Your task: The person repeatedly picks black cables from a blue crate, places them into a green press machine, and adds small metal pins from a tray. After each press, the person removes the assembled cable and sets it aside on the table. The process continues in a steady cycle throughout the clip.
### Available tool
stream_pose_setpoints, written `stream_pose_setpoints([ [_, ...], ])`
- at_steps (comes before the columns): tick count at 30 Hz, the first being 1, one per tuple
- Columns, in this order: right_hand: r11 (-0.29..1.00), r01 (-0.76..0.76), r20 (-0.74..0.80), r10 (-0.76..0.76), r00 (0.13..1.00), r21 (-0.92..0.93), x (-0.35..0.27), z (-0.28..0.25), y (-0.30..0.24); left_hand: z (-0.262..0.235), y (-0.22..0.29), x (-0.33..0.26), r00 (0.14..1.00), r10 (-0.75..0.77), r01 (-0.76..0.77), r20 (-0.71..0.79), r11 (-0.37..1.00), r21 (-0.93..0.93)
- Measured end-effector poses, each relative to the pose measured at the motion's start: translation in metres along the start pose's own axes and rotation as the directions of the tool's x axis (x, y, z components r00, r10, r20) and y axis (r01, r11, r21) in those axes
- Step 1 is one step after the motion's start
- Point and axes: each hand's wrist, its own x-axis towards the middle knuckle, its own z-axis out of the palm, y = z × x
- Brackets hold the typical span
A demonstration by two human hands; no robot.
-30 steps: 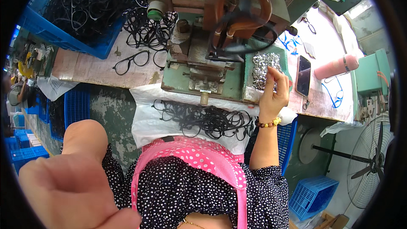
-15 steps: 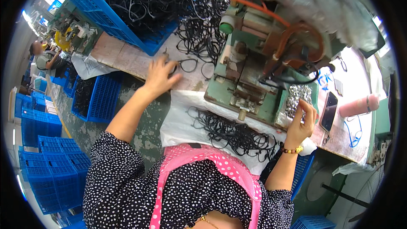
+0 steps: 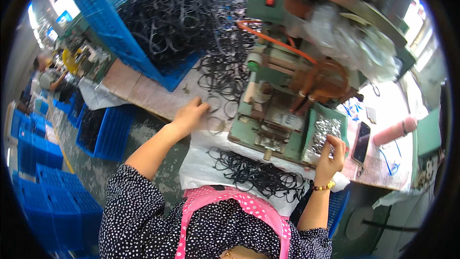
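Observation:
My left hand [image 3: 190,116] is at the table's front edge, left of the green bench machine [image 3: 274,120]. Its fingers are closed on a thin black loop [image 3: 215,125], smeared by motion. Just beyond, another black loop [image 3: 214,102] lies on the table. My right hand [image 3: 331,157] hovers at the near edge of a green tray of small silver metal pieces [image 3: 327,132]. Thumb and fingertips there are pinched together; whatever is between them is too small to make out. A pile of black loops [image 3: 258,175] rests on the white cloth over my lap.
A blue crate [image 3: 143,60] heaped with black loops stands at the back left, with more loops [image 3: 220,74] spilled beside it. On the right are a phone [image 3: 361,143] and a pink bottle [image 3: 395,131]. Blue crates [image 3: 103,132] stand on the floor. A person [image 3: 50,79] sits far left.
My left hand has drawn back toward the table's front edge, a black loop now trailing from its fingers. My right hand stays pinched by the metal pieces. The whole view has shifted slightly.

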Motion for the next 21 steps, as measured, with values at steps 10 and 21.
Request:
stream_pose_setpoints([
  [10,0.799,-0.193,0.147,0.132,0.980,0.569,0.025,0.016,-0.088,-0.048,0.046,-0.016,0.979,-0.052,-0.039,-0.195,0.899,-0.436],
  [21,0.548,-0.363,0.305,0.199,0.931,0.753,0.038,0.047,-0.125,-0.114,0.180,0.043,0.822,-0.041,-0.500,-0.569,0.427,-0.753],
])
